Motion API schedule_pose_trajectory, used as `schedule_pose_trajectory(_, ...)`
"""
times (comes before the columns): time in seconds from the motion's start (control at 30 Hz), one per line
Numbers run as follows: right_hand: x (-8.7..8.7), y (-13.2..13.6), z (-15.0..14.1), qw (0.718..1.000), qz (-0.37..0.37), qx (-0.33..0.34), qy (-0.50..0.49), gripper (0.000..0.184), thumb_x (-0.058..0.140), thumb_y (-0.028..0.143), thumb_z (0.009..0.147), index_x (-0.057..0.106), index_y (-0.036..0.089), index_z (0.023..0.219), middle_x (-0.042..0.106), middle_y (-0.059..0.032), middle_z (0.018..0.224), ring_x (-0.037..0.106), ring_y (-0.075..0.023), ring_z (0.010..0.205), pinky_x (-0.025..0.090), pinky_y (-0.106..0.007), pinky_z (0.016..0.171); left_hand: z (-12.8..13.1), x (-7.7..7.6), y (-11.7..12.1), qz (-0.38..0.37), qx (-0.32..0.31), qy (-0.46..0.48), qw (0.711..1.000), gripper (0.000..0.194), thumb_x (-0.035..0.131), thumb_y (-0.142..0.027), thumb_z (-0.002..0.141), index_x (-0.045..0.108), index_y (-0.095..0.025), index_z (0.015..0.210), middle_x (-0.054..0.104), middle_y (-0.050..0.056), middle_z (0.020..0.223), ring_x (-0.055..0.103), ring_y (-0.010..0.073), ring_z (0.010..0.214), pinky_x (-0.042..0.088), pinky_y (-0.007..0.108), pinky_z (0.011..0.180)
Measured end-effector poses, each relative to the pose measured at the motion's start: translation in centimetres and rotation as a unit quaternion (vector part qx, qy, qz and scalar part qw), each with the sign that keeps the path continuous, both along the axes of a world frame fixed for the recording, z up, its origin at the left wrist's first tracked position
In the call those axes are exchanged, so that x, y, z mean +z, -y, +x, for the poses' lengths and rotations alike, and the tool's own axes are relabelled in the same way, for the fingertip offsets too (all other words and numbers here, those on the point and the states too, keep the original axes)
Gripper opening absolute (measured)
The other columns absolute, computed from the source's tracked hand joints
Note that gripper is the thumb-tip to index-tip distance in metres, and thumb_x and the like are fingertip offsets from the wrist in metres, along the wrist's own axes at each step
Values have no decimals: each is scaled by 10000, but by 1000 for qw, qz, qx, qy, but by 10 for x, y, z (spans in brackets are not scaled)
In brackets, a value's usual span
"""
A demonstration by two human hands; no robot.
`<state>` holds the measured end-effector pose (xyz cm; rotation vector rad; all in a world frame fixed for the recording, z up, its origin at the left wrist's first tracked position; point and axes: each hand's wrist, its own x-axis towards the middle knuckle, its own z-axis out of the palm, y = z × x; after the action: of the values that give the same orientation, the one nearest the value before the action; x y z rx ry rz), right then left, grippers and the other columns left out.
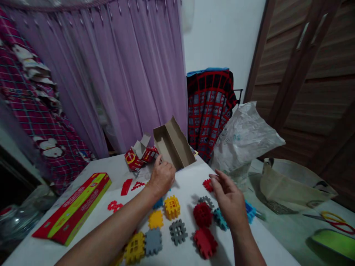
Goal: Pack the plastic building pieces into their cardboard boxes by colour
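On the white table (188, 188) lies an open cardboard box (177, 146), its long axis slanting from far left to near right. The left hand (162, 176) is nearer, just at its near left side, fingers curled; whether this grip holds something, I cannot tell. The right hand (229, 195), its grip loosely parted, is beside a small red toothed block (207, 185).

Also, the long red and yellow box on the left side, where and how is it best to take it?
Probably grip the long red and yellow box around its middle, coming from above, thumb on one long side and fingers on the other. It lies flat, long but narrow, so gripping across the width should balance better than at an end.
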<state>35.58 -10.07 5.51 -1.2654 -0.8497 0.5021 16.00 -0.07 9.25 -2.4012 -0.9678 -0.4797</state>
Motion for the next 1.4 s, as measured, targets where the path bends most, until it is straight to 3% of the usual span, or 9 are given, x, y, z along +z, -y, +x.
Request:
schedule_pose_trajectory(0.2,7,12,-77,988,-15,121,90,576,652,524,751,634,165,1201,712,-135,1085,674,-214,804,496,-285,545,-49,12,79,-46,61,-6,997,149,556,-197,862,637,-184,737,634,23,709,603,190,722,268,544,1068)
schedule_pose_trajectory(0.43,13,4,-136,964,24,261,34,320,622,475,751,667,189,887,682,-24,751,616,-176,702,488,-295,676,-88,20,140,-92,120,-9,988,134,546,-171,864,660,-177,793,665,56,756,630,212,753,345,507,976)
schedule_pose_trajectory(0.57,8,-2,-160,950,30,305,54,267,550,466,774,606,215,704,603,11,638,540,-156,625,444,-274,617,-105,15,159,-110,152,12,982,108,565,-188,862,668,-170,838,670,68,791,632,221,800,368,471,934)
schedule_pose_trajectory(0.73,1,-7,-182,937,17,338,88,277,524,479,770,580,220,692,590,17,644,516,-151,637,426,-267,619,-136,16,183,-140,146,59,978,162,607,-332,882,674,-189,917,694,58,848,629,219,834,392,429,882)
schedule_pose_trajectory(0.83,1,-13,-188,926,3,371,77,287,544,502,743,576,218,710,595,18,653,522,-158,647,434,-275,624,-173,31,194,-116,155,109,975,239,594,-384,892,660,-216,1049,708,63,986,621,223,932,407,395,865)
schedule_pose_trajectory(0.97,9,-20,-196,894,-34,445,52,301,592,513,697,587,219,760,620,13,699,543,-166,667,443,-281,626,-234,47,197,-62,253,139,955,452,636,-384,849,571,-237,1271,567,111,1360,477,293,1263,338,458,1045)
schedule_pose_trajectory(1.13,14,-29,-224,855,-63,512,45,311,606,518,672,590,229,784,642,7,747,565,-174,717,452,-289,655,-278,35,206,-223,285,110,926,592,624,-435,825,503,-237,1370,498,104,1449,461,275,1321,349,422,1091)
schedule_pose_trajectory(1.2,15,-33,-238,843,-59,533,44,285,613,494,676,590,228,777,638,15,737,566,-169,724,453,-287,673,-287,31,217,-241,299,108,917,582,614,-431,823,510,-251,1366,504,98,1445,481,272,1308,371,406,1081)
schedule_pose_trajectory(1.4,16,-41,-277,768,-89,630,67,197,645,401,696,581,215,711,562,57,601,479,-112,550,389,-230,528,-314,33,254,-111,388,148,903,667,663,-427,750,488,-281,1378,301,92,1575,277,355,1434,295,513,1124)
